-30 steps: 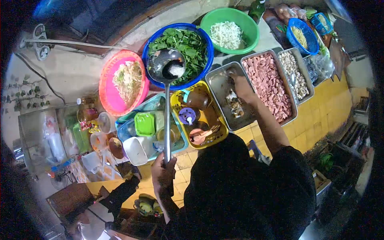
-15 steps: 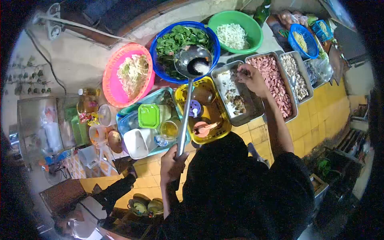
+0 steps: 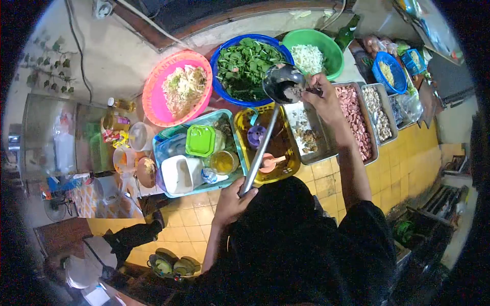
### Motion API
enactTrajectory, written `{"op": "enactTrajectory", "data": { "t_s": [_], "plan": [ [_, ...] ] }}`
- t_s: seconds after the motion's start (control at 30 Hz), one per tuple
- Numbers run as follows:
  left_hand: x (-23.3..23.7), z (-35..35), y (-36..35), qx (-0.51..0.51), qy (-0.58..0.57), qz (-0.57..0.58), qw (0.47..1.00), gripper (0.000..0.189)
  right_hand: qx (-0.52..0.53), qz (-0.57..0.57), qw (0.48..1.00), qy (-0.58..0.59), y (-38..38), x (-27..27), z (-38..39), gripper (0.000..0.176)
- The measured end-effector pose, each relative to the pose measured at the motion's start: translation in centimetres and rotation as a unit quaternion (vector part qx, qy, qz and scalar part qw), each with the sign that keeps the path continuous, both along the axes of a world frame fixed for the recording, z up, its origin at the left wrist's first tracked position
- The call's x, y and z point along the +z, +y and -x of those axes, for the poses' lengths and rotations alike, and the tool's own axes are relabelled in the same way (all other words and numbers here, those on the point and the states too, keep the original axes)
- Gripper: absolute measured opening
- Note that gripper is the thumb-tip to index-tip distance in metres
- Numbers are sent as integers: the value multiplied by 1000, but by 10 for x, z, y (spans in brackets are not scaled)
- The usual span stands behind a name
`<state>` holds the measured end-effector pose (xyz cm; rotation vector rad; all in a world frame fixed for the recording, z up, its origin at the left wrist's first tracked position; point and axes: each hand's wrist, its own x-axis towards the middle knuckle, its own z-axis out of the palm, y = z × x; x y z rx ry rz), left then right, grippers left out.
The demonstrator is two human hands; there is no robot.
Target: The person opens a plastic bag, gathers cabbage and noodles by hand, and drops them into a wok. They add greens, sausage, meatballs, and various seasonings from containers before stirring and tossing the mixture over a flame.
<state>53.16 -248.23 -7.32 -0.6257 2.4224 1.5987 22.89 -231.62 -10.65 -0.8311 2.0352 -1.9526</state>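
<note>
My left hand (image 3: 234, 203) is wrapped round the long metal handle of a ladle (image 3: 263, 143). The ladle's round bowl hangs over the blue basin's front edge, with pale and brownish contents in it. At the bowl's right rim, my right hand (image 3: 325, 102) has its fingers pinched together over dark brown bits that I see only in part. Below that hand lies a metal tray (image 3: 326, 152) with brown food pieces (image 3: 308, 138) on its whitish left side. Leafy greens (image 3: 250, 58) fill the blue basin (image 3: 220, 81) behind the ladle.
A pink basin (image 3: 152, 92) of shredded vegetables and a green basin (image 3: 334, 58) of white shreds stand behind. Trays of pink slices (image 3: 351, 120) and pale pieces (image 3: 376, 112) are at right. A yellow basket (image 3: 293, 171) and blue tray (image 3: 171, 193) sit nearer. Another person (image 3: 102, 260) is lower left.
My right hand has moved from above the metal tray up to the ladle's bowl. The ladle has tilted rightward, its bowl now closer to that hand. The camera view has shifted.
</note>
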Motion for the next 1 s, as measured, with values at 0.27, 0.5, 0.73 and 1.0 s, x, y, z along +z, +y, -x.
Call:
{"op": "enactTrajectory", "data": {
  "t_s": [0.27,0.5,0.73,1.0],
  "plan": [
    [-4,-6,2,-15,-32,31,999,34,-22,-63,995,80,-11,-4,13,22],
    [-5,-9,2,-13,-15,35,999,34,-41,-195,956,214,-13,14,32,29],
    [-1,-8,2,-9,-22,35,999,34,18,-170,976,137,-12,-7,51,34],
    [-5,-6,2,-16,-53,45,997,35,32,-213,942,257,-18,13,44,24]
  ]
}}
